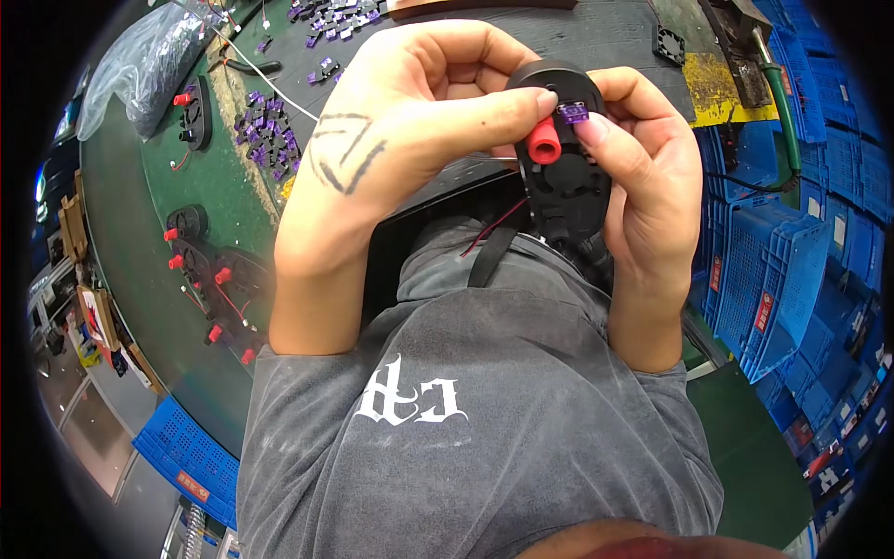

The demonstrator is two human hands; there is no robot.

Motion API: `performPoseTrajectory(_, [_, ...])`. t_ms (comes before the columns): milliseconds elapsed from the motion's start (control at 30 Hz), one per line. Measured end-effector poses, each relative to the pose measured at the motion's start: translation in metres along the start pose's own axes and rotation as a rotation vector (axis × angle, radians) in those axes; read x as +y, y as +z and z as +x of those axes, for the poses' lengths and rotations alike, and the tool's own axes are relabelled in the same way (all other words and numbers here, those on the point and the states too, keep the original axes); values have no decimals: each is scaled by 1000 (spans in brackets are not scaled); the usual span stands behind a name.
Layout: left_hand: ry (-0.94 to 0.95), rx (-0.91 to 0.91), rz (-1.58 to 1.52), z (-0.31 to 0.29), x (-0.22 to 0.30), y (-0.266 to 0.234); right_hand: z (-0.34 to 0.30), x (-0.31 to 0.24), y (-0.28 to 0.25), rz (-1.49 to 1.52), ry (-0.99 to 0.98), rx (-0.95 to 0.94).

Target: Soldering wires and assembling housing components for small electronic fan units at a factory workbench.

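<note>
My left hand (447,107) grips an elongated black plastic housing (568,200) with rounded ends, held upright over my lap. Its thumb lies along the front, the tip beside a red cylindrical knob (544,144) that sticks out toward me. My right hand (647,158) is closed round the other edge, fingers curled behind. The right thumb tip presses on a small purple part (573,113) at the upper face of the housing, next to the knob. Thin red and dark wires (494,228) hang down from the housing. What the hidden fingertips touch behind cannot be seen.
Several similar housings with red knobs (194,252) lie on the green tabletop at left. Loose purple-and-black parts (267,135) are heaped beyond, near pliers (250,66) and a plastic bag (154,70). A soldering iron (775,79), a small fan (668,43) and blue crates (768,270) stand right.
</note>
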State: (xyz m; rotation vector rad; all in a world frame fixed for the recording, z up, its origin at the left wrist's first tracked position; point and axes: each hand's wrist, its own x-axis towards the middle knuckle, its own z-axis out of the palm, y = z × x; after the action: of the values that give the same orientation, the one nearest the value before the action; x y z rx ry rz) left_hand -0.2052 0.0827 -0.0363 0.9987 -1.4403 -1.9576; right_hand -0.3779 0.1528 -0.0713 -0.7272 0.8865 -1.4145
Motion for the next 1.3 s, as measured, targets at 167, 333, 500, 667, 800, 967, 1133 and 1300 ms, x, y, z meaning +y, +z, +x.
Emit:
performPoseTrajectory(167, [16,-50,-62,-3,6,1,-2,-9,-1,-79,-139,-39])
performPoseTrajectory(333, [34,-91,-16,-1,10,-6,-5,-30,-12,-662,-668,-50])
performPoseTrajectory(500, [272,173,372,14,-16,-25,0,-32,-15,-981,-942,38])
performPoseTrajectory(667, [196,108,360,9,-3,-19,11,-19,-22,-1470,-1268,74])
performPoseTrajectory(800, [106,80,217,1,8,-7,15,0,-17,-1491,-1396,124])
performPoseTrajectory(967, [101,37,371,2,8,-14,17,5,-12,-1507,-1408,104])
performPoseTrajectory(1133, [136,20,285,-1,9,-13,13,4,-11,-1480,-1369,106])
performPoseTrajectory(1300, [140,25,204,-3,8,-13,11,-7,-13,-1450,-1347,44])
